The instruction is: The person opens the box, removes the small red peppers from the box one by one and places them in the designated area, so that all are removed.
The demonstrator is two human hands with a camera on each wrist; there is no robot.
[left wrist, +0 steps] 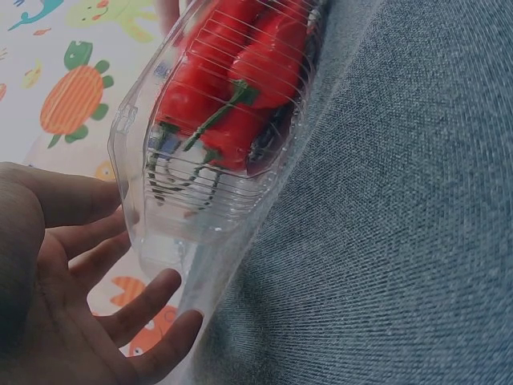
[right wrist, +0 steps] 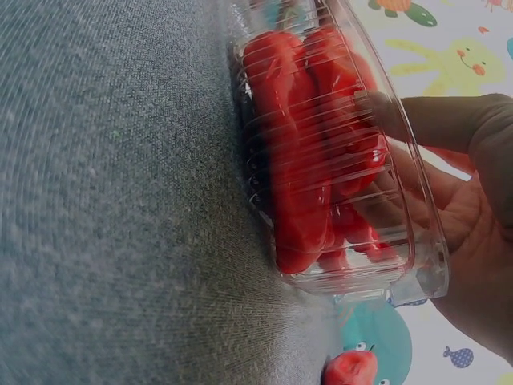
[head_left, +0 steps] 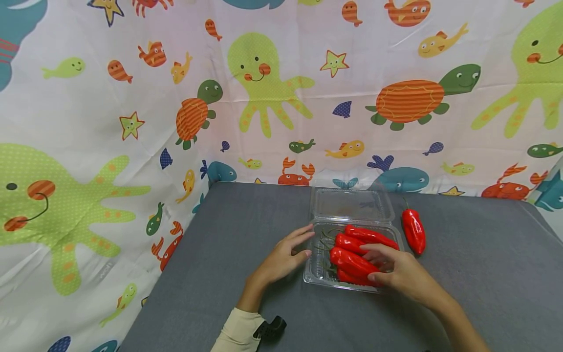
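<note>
Left hand [head_left: 282,255] relaxed beside the container's [head_left: 327,283] left edge; right hand's [head_left: 401,269] grip on peppers [head_left: 352,261] indeterminate; snagging the right rim could tip it.

Lower left, our bare left grip [left wrist: 64,305] lies beside a ribbed clear-plastic box [left wrist: 131,148] of red peppers [left wrist: 268,68], upper centre.

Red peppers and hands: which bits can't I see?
Head view: some tips of the red peppers, behind the right hand.
Head view: any peppers underneath, covered by the upper ones.
Left wrist view: part of the left hand, beyond the left edge.
Right wrist view: part of the loose pepper, beyond the bottom edge.
</note>
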